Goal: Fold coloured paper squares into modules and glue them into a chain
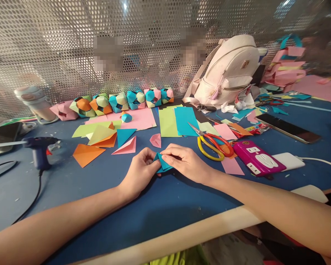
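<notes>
Between my hands, just above the blue tabletop, is a small folded piece of blue paper [163, 165]. My left hand [140, 167] pinches its left side, and my right hand [186, 162] grips its right edge with the thumb on top. The fingertips underneath are partly hidden. Beyond the hands lie a small pink folded paper [156, 140], a longer pink folded piece [125, 145], a blue triangle [125, 136] and an orange folded piece [86, 154]. Scissors [213, 143] with yellow and red handles rest beside my right hand.
A glue gun [41, 151] stands at left with its cord on the table [99, 228]. Several folded paper balls [118, 102] line the back near a bottle [34, 103]. Right are a magenta power strip [260, 158], a phone [288, 127] and a backpack [228, 73]; perforated metal [71, 29] rises behind.
</notes>
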A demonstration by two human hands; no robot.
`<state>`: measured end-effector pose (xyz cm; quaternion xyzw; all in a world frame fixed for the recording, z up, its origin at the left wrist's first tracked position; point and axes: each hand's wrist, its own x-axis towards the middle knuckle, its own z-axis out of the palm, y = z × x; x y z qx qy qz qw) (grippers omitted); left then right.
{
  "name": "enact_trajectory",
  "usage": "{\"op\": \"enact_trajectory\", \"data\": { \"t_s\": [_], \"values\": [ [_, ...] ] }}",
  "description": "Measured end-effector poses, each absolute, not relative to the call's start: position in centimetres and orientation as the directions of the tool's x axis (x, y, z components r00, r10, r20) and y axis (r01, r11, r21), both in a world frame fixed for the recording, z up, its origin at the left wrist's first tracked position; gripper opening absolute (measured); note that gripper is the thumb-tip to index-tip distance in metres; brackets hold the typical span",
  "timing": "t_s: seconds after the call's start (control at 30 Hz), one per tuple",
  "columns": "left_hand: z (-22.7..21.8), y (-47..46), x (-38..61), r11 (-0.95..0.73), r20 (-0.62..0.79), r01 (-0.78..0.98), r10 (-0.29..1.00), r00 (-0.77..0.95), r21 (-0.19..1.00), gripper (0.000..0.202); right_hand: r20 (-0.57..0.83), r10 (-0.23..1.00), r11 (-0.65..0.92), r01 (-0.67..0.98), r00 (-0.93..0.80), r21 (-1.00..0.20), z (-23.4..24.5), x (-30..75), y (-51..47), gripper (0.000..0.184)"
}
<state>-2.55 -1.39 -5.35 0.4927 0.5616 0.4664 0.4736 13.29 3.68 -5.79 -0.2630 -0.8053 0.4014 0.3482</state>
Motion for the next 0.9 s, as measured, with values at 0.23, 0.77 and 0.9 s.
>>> {"op": "enact_trajectory", "data": {
  "t_s": [0.23,0.77,0.9],
  "values": [
    [-5.18,-1.49,-2.58,0.080,-0.074,0.128,0.996,-0.050,0.989,0.017,0.406,0.690,0.609,0.177,-0.599,-0.773,-5.84,13.41,3.74,0.021],
    [-5.12,-1.54,-2.60,0.087,-0.086,-0.025,0.995,0.044,0.996,0.010,0.486,0.641,0.699,0.192,-0.594,-0.688,-5.89,13.69,3.73,0.025],
    [-5.10,-1.61,-2.48,0.088,-0.089,0.028,0.996,0.032,0.996,0.020,0.515,0.620,0.724,0.180,-0.592,-0.665,-6.08,13.70,3.74,0.024]
  ]
}}
